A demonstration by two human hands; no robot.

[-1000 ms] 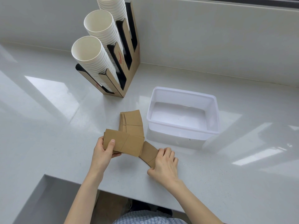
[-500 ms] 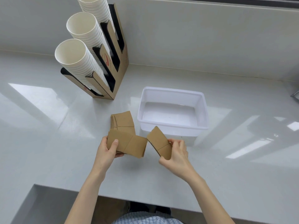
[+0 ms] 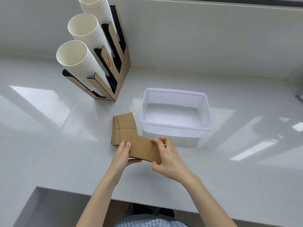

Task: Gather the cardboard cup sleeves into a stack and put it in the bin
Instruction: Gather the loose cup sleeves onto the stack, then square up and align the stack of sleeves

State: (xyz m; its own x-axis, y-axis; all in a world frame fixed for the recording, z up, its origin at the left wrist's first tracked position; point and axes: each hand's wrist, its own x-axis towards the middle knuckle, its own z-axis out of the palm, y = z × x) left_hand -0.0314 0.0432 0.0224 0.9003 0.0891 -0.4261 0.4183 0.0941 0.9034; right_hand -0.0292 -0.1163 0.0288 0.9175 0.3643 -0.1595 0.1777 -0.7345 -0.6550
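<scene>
Both hands hold a small stack of flat brown cardboard cup sleeves (image 3: 142,147) just above the counter. My left hand (image 3: 125,153) grips its left end, thumb on top. My right hand (image 3: 165,155) pinches its right end. Behind the held stack, several more sleeves (image 3: 123,126) lie fanned on the grey counter. The white translucent bin (image 3: 175,94) stands to the right of those sleeves, with nothing inside it.
A cardboard cup dispenser (image 3: 122,66) with three slanted stacks of white paper cups (image 3: 78,61) stands at the back left. A wall runs behind the counter. The counter's front edge (image 3: 73,192) is close to my body, with a step down at the lower left.
My right hand lifted a single sleeve off the counter and brought it left onto the sleeves held in my left hand. Both hands now hold one stack.
</scene>
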